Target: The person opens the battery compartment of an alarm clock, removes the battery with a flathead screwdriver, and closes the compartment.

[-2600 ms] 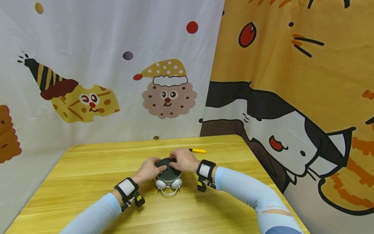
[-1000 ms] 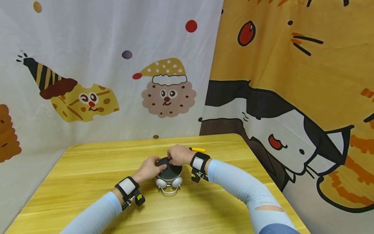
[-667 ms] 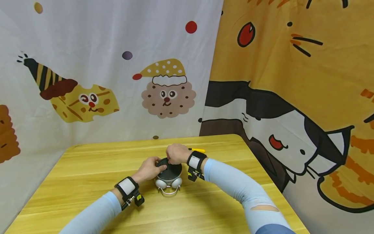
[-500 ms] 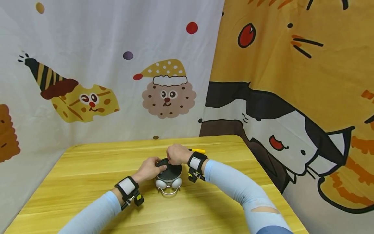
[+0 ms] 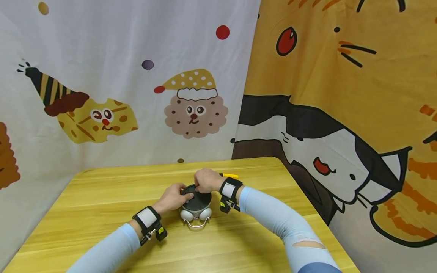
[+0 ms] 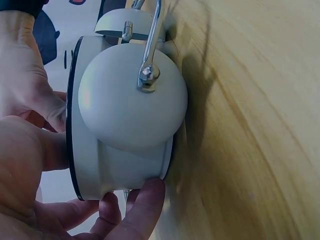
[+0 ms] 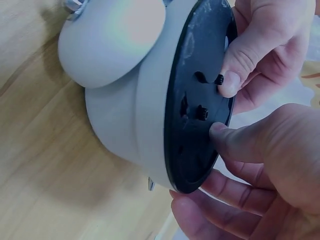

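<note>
A white twin-bell alarm clock point(image 5: 196, 215) lies face down on the table, bells and wire handle toward me. Its black back point(image 7: 197, 100) faces up and carries small black knobs. My left hand point(image 5: 172, 198) grips the clock's left side. Its thumb rests on the back near a knob, and its fingers point(image 6: 142, 210) wrap the side. At the far edge, my right hand point(image 5: 207, 180) holds the rim. The right thumb point(image 7: 235, 142) presses on the back while the other fingers curl by the rim. The clock's face is hidden.
A thin yellow tool with a black end point(image 5: 230, 176) lies behind my right hand. The wooden table point(image 5: 112, 204) ends at a printed cartoon curtain point(image 5: 119, 45) at the back and right.
Since the oldest frame, my right hand has moved a little left and away toward the clock's far rim, its fingers curling more. The left hand and the clock have barely moved.
</note>
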`<action>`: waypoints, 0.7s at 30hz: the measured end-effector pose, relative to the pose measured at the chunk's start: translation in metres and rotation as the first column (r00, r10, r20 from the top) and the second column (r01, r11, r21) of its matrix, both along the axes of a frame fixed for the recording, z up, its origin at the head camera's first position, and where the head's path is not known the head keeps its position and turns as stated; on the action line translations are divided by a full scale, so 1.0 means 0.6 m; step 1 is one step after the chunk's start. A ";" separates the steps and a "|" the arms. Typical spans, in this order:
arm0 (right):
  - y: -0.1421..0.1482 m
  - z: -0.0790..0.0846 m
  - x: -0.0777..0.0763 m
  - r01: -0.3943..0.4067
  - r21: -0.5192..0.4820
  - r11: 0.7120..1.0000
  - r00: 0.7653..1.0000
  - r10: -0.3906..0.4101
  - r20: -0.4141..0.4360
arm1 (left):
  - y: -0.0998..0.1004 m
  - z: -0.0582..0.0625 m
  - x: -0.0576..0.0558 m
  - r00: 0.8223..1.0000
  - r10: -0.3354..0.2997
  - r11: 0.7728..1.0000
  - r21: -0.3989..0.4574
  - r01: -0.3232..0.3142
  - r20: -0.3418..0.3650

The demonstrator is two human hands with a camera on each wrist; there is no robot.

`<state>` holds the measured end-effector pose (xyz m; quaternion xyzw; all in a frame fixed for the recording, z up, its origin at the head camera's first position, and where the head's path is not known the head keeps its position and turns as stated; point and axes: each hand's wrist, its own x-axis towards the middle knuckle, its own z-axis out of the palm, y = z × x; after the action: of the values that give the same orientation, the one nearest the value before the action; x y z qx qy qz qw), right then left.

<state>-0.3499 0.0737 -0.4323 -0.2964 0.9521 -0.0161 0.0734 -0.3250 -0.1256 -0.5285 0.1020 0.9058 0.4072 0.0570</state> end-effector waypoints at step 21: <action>0.011 -0.005 0.018 -0.033 -0.056 0.998 0.996 0.028 -0.083 | -0.008 -0.044 -0.037 1.000 0.023 0.999 -0.023 -0.023 0.013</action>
<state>-0.3392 0.0806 -0.4355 -0.3134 0.9488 -0.0303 0.0261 -0.3472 -0.1302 -0.5552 0.0882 0.9112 0.3981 0.0594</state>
